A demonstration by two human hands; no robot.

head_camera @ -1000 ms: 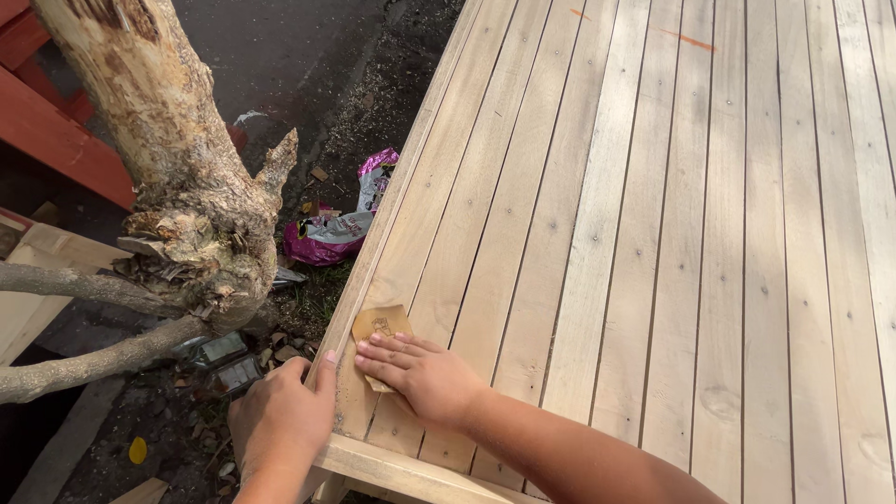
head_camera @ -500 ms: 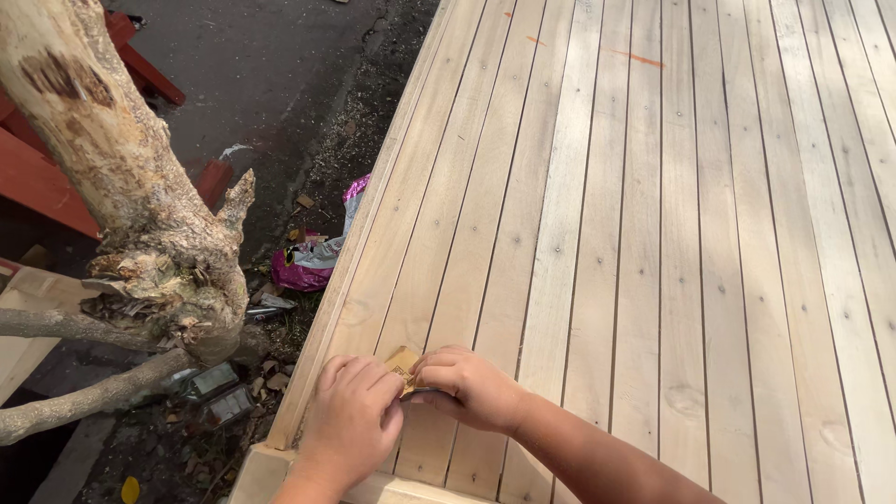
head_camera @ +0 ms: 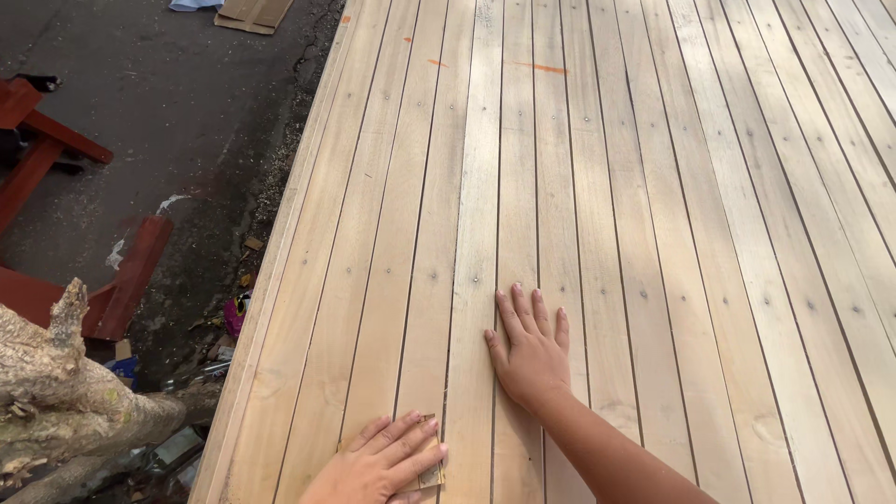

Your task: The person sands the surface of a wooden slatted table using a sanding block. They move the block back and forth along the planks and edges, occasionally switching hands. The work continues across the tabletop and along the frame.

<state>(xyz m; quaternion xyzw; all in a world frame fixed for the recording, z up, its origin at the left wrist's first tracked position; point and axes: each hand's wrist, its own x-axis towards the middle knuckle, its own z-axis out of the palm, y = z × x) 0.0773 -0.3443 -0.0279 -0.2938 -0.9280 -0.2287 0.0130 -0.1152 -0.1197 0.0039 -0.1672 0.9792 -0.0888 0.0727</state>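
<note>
Two bare hands lay on the pale slatted wooden worktop (head_camera: pixel 653 187), each doing a different job. The left hand (head_camera: pixel 378 462) pressed flat, fingers spread, on a small tan piece of sandpaper (head_camera: pixel 431 471) at the near edge, its grip open and pinning the sheet against a plank instead of closing around it, likely so the grit bore evenly on the wood. The right hand (head_camera: pixel 530 350) rested just beyond, palm down and empty, apparently as a brace. Screw heads dotted the boards, with orange marks near the far end. Beside the worktop lay dark ground, a rough tree trunk (head_camera: pixel 65 406), red timber frames (head_camera: pixel 56 149) and scattered litter.
</note>
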